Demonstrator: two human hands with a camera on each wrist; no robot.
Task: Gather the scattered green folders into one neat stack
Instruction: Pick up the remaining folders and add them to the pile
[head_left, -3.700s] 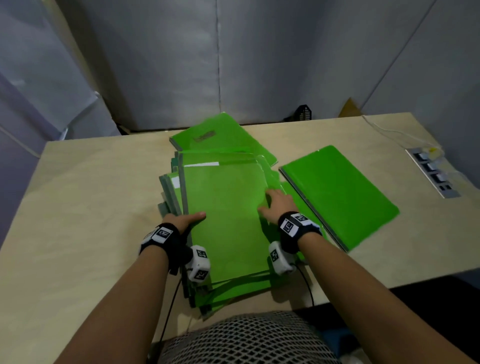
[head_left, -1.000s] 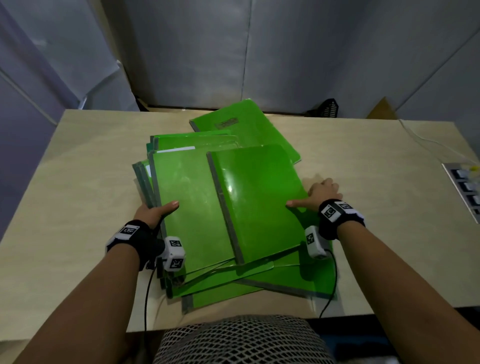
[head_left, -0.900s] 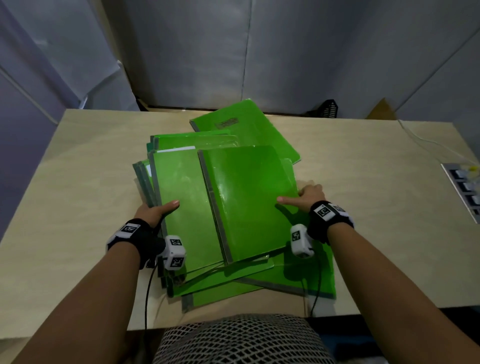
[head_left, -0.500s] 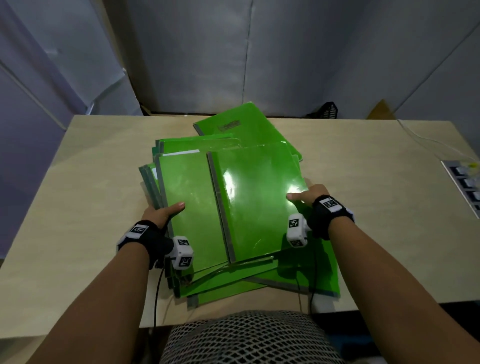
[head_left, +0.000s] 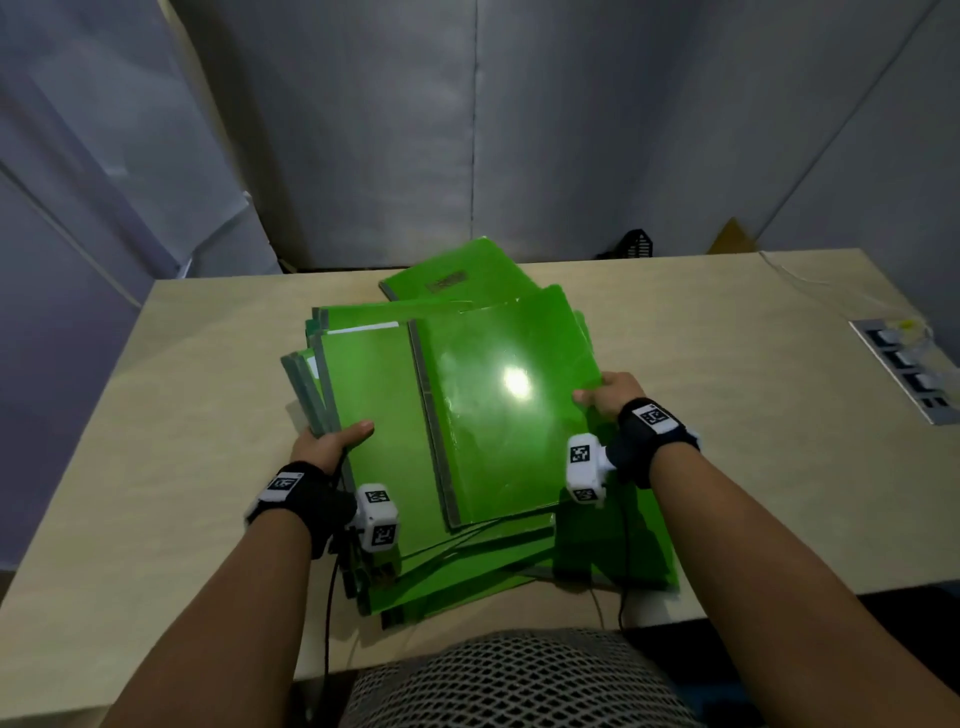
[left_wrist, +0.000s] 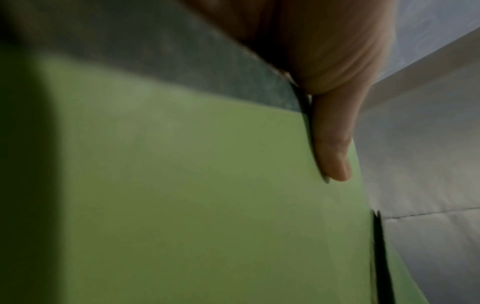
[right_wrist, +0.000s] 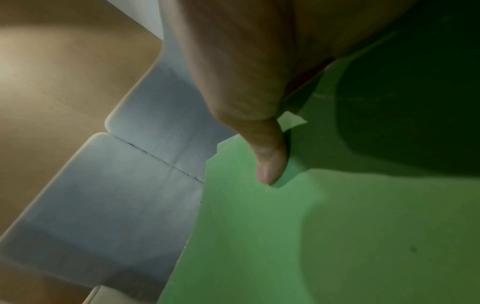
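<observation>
A loose pile of green folders (head_left: 379, 415) lies in the middle of the table (head_left: 182, 405), its edges fanned out. My right hand (head_left: 605, 395) grips the right edge of the top glossy folder (head_left: 498, 410), thumb (right_wrist: 270, 164) on its cover, and holds it tilted up over the pile's right half. My left hand (head_left: 332, 441) holds the pile's left edge, thumb (left_wrist: 332, 152) lying on the cover of a folder (left_wrist: 194, 185). Another green folder (head_left: 452, 280) pokes out at the back of the pile, partly covered. The fingers of both hands are hidden under the folders.
A grey socket strip (head_left: 906, 369) with a cable sits at the table's right edge. Grey padded walls (head_left: 467, 130) close in behind the table. A small black object (head_left: 636, 247) and a cardboard corner (head_left: 732, 236) show beyond the far edge.
My right hand has brought the folder from the table's right side onto the pile and has now lifted and tilted its right edge. My left hand has stayed at the pile's left edge.
</observation>
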